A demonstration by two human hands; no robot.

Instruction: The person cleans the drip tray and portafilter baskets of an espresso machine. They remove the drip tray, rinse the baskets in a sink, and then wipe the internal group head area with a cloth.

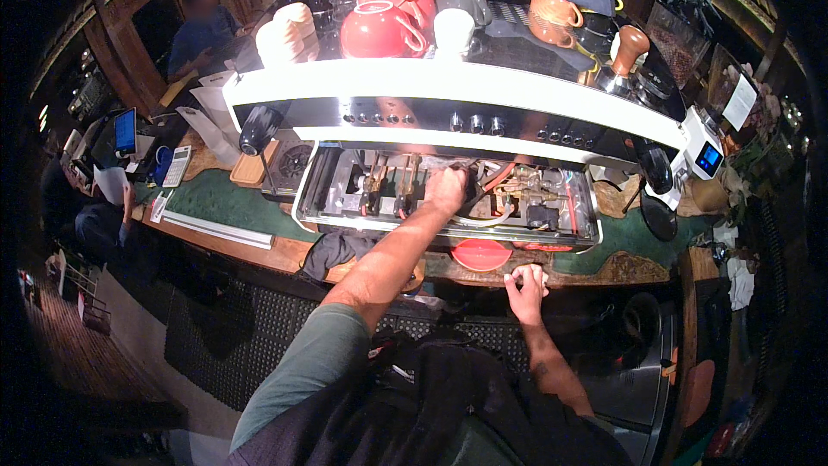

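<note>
An espresso machine stands before me with its lower front opened, baring brass fittings, hoses and wiring. My left hand reaches into the opened bay with a dark cloth or dark part at its fingers; which of these it is I cannot tell. My right hand rests at the counter's front edge, its fingers curled around something small and pale that is mostly hidden. Between it and the machine lies a red bowl. A dark cloth hangs at the counter edge left of my left forearm.
Red cups and glasses crowd the machine's top. A metal strip lies on the left counter near a calculator. A coffee grinder stands at right. One person is at the back left; another holds paper.
</note>
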